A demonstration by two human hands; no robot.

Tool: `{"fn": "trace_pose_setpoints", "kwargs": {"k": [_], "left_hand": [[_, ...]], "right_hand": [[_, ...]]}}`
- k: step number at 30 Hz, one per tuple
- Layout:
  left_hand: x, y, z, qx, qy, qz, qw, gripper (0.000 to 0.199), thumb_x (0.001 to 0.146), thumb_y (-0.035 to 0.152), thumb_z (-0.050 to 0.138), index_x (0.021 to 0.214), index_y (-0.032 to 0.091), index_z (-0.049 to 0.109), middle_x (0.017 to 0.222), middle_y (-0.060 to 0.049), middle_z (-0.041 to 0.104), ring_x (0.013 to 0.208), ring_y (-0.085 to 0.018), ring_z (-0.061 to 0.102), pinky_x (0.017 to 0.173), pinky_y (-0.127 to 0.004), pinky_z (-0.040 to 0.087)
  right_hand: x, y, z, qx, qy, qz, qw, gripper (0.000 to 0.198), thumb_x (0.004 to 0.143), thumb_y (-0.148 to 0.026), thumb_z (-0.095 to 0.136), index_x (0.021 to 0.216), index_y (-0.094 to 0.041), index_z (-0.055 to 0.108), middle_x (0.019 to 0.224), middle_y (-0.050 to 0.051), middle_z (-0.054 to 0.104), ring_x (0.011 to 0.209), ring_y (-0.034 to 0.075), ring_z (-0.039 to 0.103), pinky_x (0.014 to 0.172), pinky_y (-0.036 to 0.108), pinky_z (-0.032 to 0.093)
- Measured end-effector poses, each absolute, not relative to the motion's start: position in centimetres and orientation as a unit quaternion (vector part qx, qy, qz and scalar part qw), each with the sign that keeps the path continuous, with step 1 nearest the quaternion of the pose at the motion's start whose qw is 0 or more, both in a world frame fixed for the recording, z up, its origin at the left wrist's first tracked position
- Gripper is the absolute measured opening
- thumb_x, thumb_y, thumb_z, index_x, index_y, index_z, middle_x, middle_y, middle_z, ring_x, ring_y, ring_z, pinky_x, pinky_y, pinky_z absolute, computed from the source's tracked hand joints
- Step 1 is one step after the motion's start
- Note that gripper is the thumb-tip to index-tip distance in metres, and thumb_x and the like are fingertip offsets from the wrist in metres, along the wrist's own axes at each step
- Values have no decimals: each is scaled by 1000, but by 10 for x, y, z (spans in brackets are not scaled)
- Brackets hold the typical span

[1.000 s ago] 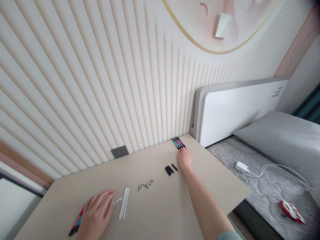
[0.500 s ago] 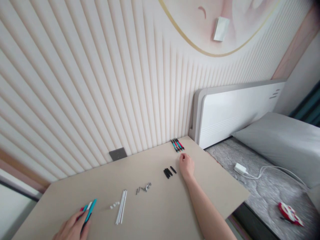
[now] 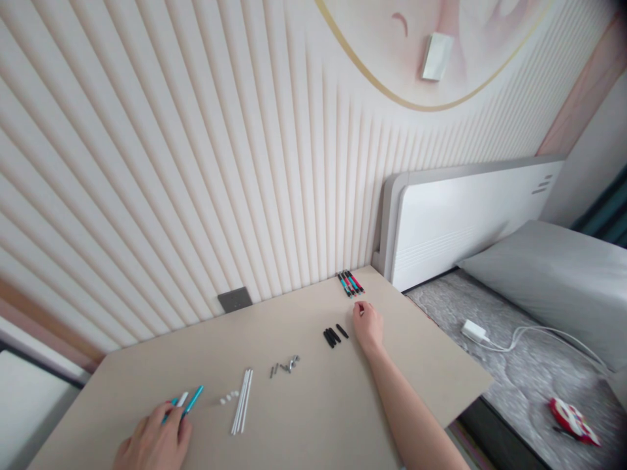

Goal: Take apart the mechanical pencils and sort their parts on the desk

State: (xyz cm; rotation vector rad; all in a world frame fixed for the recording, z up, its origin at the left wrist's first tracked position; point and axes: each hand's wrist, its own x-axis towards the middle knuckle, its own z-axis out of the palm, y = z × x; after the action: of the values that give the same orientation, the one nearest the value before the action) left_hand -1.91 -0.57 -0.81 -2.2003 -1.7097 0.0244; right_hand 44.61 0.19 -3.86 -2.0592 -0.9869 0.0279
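At the table's lower left, my left hand (image 3: 154, 436) is closed with its thumb and fingers on a teal pen barrel (image 3: 194, 399). A white barrel (image 3: 182, 399) and another teal piece lie by its fingertips, partly hidden. My right hand (image 3: 367, 323) rests on the table with fingers curled; whatever is inside, if anything, is hidden. Just beyond it, a row of teal and red pens (image 3: 351, 283) with black grips lies by the wall. To its left are several short black pen parts (image 3: 332, 337), one a little apart.
Between my hands lie thin white refills (image 3: 241, 401), small white pieces (image 3: 229, 397) and small metal parts (image 3: 285, 367) on the beige table (image 3: 289, 418). A ribbed wall with a dark socket (image 3: 235, 299) bounds the back. At right is a bed with a white charger (image 3: 474, 330).
My left hand has shifted slightly right, and the teal barrel has moved with it, away from the white one. My right hand stays in place; the view has turned a little.
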Motion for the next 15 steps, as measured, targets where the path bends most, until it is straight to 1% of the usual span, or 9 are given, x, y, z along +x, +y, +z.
{"fn": "trace_pose_setpoints", "kwargs": {"k": [4,7,10,12,14,15], "left_hand": [[-7,-12,1,-783,-600,-7,166,37,90,23,35,91,17,71,100,-11,68,93,-27,63,73,-36,47],[-6,-16,2,-775,-606,-72,161,36,91,26,36,88,17,70,98,-12,69,91,-26,62,75,-36,46],[-8,-18,4,-771,-598,-163,146,34,93,31,36,90,17,67,91,-11,69,87,-27,63,74,-37,46],[-7,-20,11,-782,-568,-231,112,32,95,35,37,93,18,65,87,-9,70,80,-25,65,74,-36,48],[-3,-23,20,-803,-523,-282,51,28,96,36,39,97,21,63,87,-6,71,76,-22,66,70,-32,50],[0,-25,24,-817,-496,-296,17,26,97,35,40,101,22,62,89,-5,71,77,-21,67,70,-30,51]], "right_hand": [[444,-1,-38,-807,-401,7,433,31,90,-31,39,91,-20,68,90,8,70,75,21,62,71,31,40],[439,-5,-32,-784,-415,-5,461,33,91,-34,38,94,-19,68,89,8,69,73,20,60,71,31,41],[417,-9,-18,-720,-458,-44,520,31,91,-36,42,94,-17,67,86,8,68,75,21,59,74,33,42],[389,-14,-4,-665,-517,-56,536,27,92,-34,45,93,-18,67,87,8,67,81,22,59,78,34,42],[350,-21,10,-595,-603,-32,530,23,94,-31,46,94,-19,66,89,8,67,87,22,60,82,35,42],[329,-25,17,-559,-646,-11,519,22,95,-29,46,97,-20,65,90,7,67,88,21,60,83,35,42]]}}
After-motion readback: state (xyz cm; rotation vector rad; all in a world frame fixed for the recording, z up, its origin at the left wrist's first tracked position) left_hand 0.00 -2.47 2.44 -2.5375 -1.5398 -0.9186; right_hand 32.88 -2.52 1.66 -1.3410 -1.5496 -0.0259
